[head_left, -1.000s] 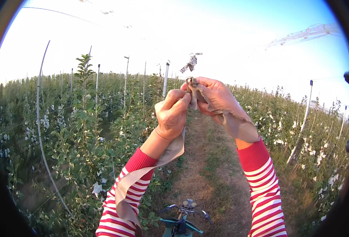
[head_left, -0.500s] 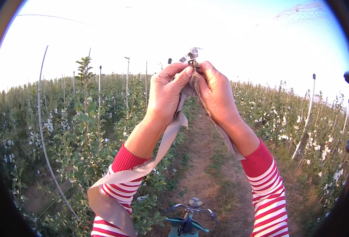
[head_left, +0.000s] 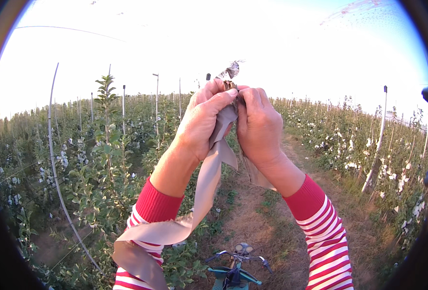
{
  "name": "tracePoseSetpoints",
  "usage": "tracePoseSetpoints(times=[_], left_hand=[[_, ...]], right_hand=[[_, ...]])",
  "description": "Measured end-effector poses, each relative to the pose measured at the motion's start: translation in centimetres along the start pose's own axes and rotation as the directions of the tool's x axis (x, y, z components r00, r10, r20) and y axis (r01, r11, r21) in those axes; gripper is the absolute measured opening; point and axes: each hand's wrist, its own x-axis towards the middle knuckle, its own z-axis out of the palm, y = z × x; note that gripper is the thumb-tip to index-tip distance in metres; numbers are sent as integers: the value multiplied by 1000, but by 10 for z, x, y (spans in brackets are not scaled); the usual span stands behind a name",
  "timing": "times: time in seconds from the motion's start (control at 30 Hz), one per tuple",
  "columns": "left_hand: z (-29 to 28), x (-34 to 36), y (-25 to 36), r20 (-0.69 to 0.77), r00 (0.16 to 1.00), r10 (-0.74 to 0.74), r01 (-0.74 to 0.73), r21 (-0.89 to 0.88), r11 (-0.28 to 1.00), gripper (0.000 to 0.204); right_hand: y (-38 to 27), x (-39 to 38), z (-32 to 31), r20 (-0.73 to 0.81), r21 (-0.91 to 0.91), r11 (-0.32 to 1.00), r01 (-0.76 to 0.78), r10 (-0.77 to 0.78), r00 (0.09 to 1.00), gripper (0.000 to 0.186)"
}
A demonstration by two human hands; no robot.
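Note:
Both hands are raised in front of me against the bright sky, close together. My left hand (head_left: pixel 198 118) pinches a greyish-beige fabric strip (head_left: pixel 205 188) near its gathered top, thumb uppermost. From there the strip hangs down and loops across my left forearm. My right hand (head_left: pixel 260 123) is closed beside it, fingers curled on another part of the same strip, whose tail (head_left: pixel 257 174) hangs below the palm. Above the fingertips sticks up a crumpled, frayed grey-and-white tuft (head_left: pixel 230 71); what it is tied to is hard to make out.
A dirt path (head_left: pixel 252 217) runs ahead between rows of leafy trees (head_left: pixel 107 145) with white pieces among the leaves. Below my hands stands a teal vehicle with handlebars (head_left: pixel 238 266). A bent pole (head_left: pixel 54 164) rises at left, a leaning post (head_left: pixel 378 140) at right.
My right hand has turned and drawn down slightly, its fingers curling more tightly by the left thumb. The bunched top of the strip has shifted a little, and the strip hangs lower.

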Motion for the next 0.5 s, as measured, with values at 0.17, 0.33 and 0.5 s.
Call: tracePoseSetpoints(times=[0.17,0.33,0.5], left_hand=[[3,4,-11,-77,997,-10,5,-64,998,16],[-10,9,-27,-7,1000,4,-5,-170,985,17],[-16,14,-42,-61,960,274,-275,-18,961,13]], right_hand=[[3,-5,-5,44,33,999,-17,15,999,10],[8,-7,-2,84,164,985,-56,43,996,10],[7,-8,-7,49,103,994,23,-28,998,14]])
